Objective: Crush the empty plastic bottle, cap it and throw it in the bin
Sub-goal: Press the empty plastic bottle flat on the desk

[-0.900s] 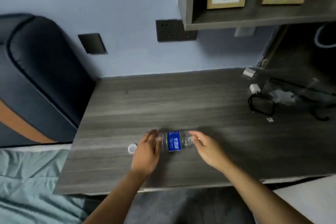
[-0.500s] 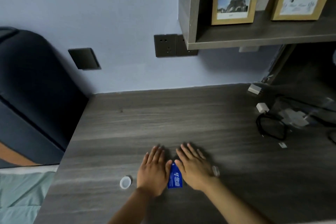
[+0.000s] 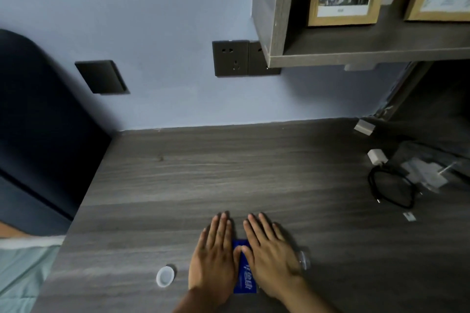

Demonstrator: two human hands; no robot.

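Note:
A clear plastic bottle with a blue label [image 3: 244, 276] lies on its side near the front of the grey wooden desk [image 3: 229, 175]. My left hand [image 3: 213, 259] and my right hand [image 3: 270, 254] lie flat on top of it, palms down and fingers straight, side by side. Only the blue label between the hands and the open neck [image 3: 304, 260], sticking out past my right hand, are visible. The white cap [image 3: 165, 276] sits on the desk to the left of my left hand, apart from it.
A white charger [image 3: 377, 156] with a coiled black cable [image 3: 391, 189] and white adapters [image 3: 427, 174] lie at the desk's right. A shelf [image 3: 356, 56] with framed pictures hangs above. Dark padded headboard [image 3: 38, 134] and bed on the left.
My hands went from holding the bottle's two ends to lying flat on top of it, and the bottle looks flatter. The view has moved closer to the desk.

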